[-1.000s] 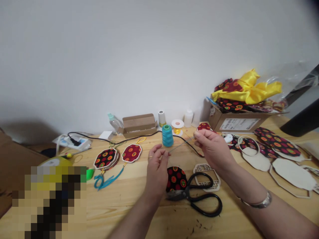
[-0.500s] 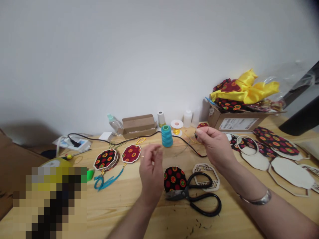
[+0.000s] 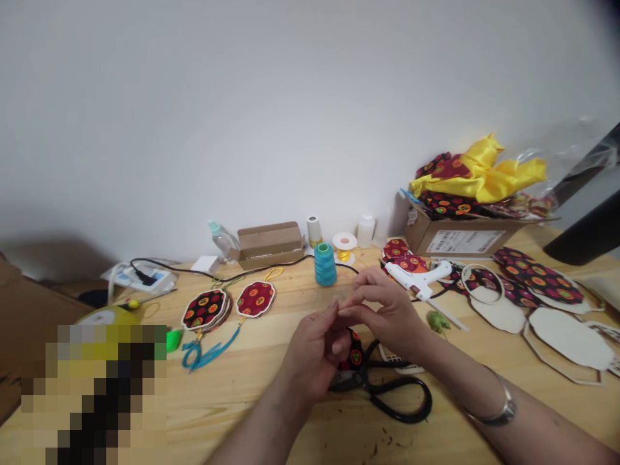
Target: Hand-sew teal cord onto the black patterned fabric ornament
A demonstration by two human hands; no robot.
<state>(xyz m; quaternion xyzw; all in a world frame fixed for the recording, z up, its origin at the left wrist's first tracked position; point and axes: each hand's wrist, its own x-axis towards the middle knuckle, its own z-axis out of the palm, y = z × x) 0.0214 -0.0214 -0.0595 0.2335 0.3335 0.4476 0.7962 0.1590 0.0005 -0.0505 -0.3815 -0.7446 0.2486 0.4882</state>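
Note:
My left hand [image 3: 314, 352] and my right hand [image 3: 387, 313] meet over the middle of the table, fingertips nearly touching. Both are closed in a pinch, and whatever they hold is too fine to make out. Below them lie black-handled scissors [image 3: 402, 397], their blades partly covered by my left hand. A black flowered fabric disc [image 3: 356, 349] peeks out between the hands. My right hand mostly hides a pale lattice frame [image 3: 409, 368]. Behind the hands stands a cone of teal thread [image 3: 325, 266].
A white glue gun [image 3: 416, 279] and a green bundle [image 3: 437, 321] lie right of my hands. Finished fabric pendants [image 3: 256, 299] with teal tassels lie left. Pale wooden blanks [image 3: 569, 332] and a cardboard box of fabric [image 3: 455, 239] occupy the right. A black cable [image 3: 271, 266] runs along the back.
My right hand has come left and toward me from the back right, uncovering the glue gun and green bundle. My left hand has shifted right to meet it, its fingers closing.

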